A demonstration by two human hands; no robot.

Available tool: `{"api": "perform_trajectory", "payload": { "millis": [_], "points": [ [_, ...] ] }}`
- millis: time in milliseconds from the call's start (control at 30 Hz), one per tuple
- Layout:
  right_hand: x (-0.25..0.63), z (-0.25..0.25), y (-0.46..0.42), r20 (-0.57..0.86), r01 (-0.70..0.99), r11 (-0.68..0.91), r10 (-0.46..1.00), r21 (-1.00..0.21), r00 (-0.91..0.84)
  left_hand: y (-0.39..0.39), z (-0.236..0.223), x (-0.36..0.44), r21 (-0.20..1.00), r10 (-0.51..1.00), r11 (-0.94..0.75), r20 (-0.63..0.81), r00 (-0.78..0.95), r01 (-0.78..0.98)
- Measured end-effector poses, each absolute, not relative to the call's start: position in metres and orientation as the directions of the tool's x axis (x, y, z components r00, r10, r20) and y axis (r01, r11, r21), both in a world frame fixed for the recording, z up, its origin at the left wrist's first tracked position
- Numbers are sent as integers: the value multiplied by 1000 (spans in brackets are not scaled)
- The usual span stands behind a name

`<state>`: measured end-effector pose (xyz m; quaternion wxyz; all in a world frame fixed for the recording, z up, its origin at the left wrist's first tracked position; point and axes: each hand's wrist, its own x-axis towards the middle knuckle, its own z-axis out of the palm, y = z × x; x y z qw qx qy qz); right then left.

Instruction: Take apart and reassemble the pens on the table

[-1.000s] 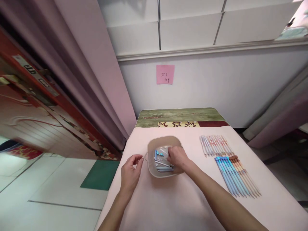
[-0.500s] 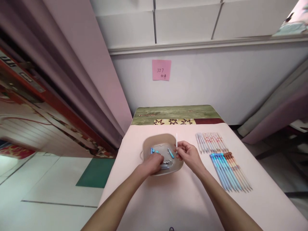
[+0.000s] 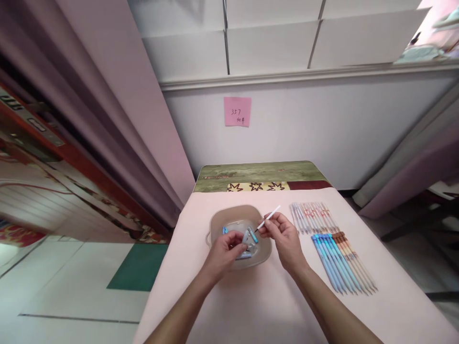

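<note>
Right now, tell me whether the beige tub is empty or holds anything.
The tub is not empty: blue pieces lie inside, near the left hand.

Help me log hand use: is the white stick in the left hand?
No, the right hand pinches the white stick, and the left hand is apart from it.

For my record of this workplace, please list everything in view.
Table: one, pink-covered, centre
Basin: one, beige, on table
Parts: several, blue and greyish, in basin
Rod: one, white, above basin's right
Piece: one, pale, above basin
Near pens: many, blue and brown, right
Far pens: many, pale and reddish, right
Wall: one, white, behind table
Note: one, pink, on wall
Panels: several, white, above
Curtains: several, mauve, both sides
Door: one, red, left
Tiles: several, white, left
Mat: one, green, left
Blurred items: unclear, upper right
Left hand: one, holding piece
Right hand: one, holding rod
</note>
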<state>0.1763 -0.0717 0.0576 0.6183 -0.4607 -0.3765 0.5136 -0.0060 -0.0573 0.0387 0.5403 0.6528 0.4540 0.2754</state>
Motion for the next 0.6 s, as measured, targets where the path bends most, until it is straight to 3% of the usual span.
{"api": "perform_trajectory", "payload": {
  "millis": [100,600],
  "points": [
    [168,66,-73,60,-282,111,981,-953,184,-68,42,-3,989,908,103,-138,396,108],
    [167,73,-84,139,-125,150,986,-981,91,-84,60,-3,981,921,13,-88,379,196]
  ]
}}
